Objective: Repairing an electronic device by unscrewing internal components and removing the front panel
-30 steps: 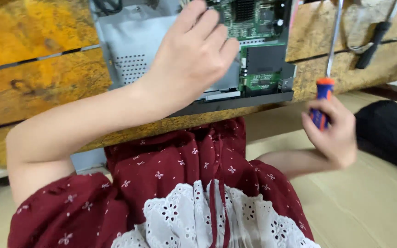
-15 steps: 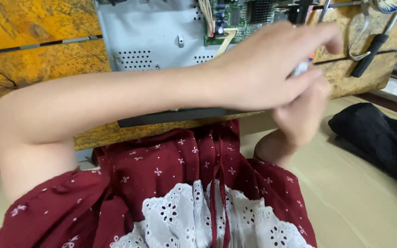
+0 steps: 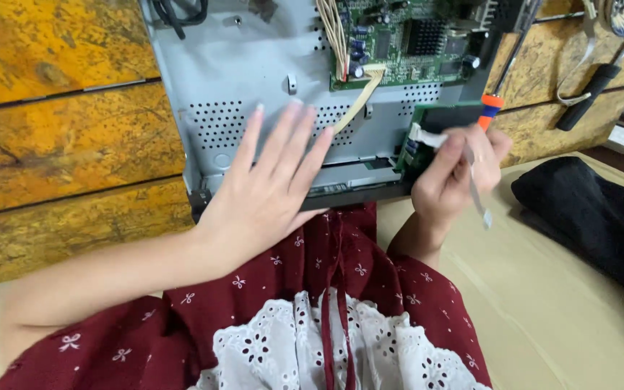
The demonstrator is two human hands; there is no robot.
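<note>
My left hand is open with its fingers spread, lying flat over the lower edge of a grey metal chassis with perforated vents. My right hand is shut on a small green circuit board at the chassis's lower right corner. A flat white ribbon cable hangs from it. The same hand also holds a screwdriver with an orange and blue handle, shaft pointing up. A larger green circuit board with a wire bundle is fixed at the top of the chassis.
The chassis lies on worn yellow wooden planks. A black-handled tool rests on the wood at the far right. A black cloth lies on the tan cardboard floor. My red dress with white lace fills the foreground.
My left hand has drawn back from the right side and opened flat over the chassis. My right hand has come up to the chassis corner with the small board and ribbon cable in it.
</note>
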